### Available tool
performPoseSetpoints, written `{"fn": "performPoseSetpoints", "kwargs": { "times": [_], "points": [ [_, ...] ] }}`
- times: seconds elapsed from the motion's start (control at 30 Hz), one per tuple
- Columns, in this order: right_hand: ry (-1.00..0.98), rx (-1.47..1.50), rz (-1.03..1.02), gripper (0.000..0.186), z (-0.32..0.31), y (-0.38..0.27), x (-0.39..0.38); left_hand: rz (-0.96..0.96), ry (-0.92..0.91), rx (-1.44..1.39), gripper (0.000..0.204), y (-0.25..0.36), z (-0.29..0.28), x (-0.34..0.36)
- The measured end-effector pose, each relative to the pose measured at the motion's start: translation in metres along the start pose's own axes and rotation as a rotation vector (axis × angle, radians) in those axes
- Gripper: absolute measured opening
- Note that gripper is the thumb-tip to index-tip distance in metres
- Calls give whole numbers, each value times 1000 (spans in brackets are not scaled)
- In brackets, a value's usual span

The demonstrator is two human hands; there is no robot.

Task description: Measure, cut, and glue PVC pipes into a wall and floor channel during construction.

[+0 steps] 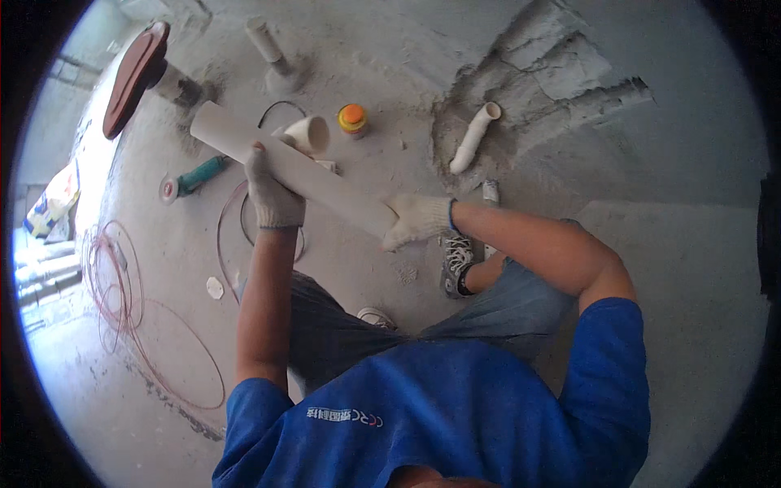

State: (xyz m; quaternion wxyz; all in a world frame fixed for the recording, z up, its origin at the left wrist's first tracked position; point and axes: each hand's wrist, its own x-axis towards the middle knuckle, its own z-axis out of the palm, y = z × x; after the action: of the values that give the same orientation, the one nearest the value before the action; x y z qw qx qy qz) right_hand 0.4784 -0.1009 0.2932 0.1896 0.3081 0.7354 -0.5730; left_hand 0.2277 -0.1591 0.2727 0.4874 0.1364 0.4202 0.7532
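- Flr (350, 272): dusty gry concrete, loose grit.
- Long wht plastic pipe (319, 180): slanted, held above flr in front of person.
- L hand (275, 197), pale knit glove: fingers grasping pipe toward far end.
- R hand (419, 221), same glove: fingers grasping near end.
- Beyond pipe: off-wht wide-mouthed plastic fitting (311, 134); yel tin w/ orange lid (352, 118) just beside.
- Grn grinder w/ disc (202, 173) on flr, L.
- Far R: rough broken-out gry concrete (557, 61), bent wht pipe (472, 142) standing proud.
- Far L: reddish looped cable (126, 325); bright light along room edge.
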Motion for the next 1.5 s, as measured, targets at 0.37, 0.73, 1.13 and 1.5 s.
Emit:
{"fn": "performPoseSetpoints", "kwargs": {
  "times": [0.37,0.73,1.13,1.5],
  "points": [
    [601,-728,-250,45,-8,-2,7,-108,603,-143,56,17,-42,30],
    [203,340,-116,51,-90,39,48,-20,658,-206,72,16,-75,5],
    [19,-163,-175,54,-39,225,78,-650,517,51,57,-197,-142,-60],
    [-583,1112,155,38,11,241,69,-356,245,-127,42,-195,-65,-30]
  ]
}}
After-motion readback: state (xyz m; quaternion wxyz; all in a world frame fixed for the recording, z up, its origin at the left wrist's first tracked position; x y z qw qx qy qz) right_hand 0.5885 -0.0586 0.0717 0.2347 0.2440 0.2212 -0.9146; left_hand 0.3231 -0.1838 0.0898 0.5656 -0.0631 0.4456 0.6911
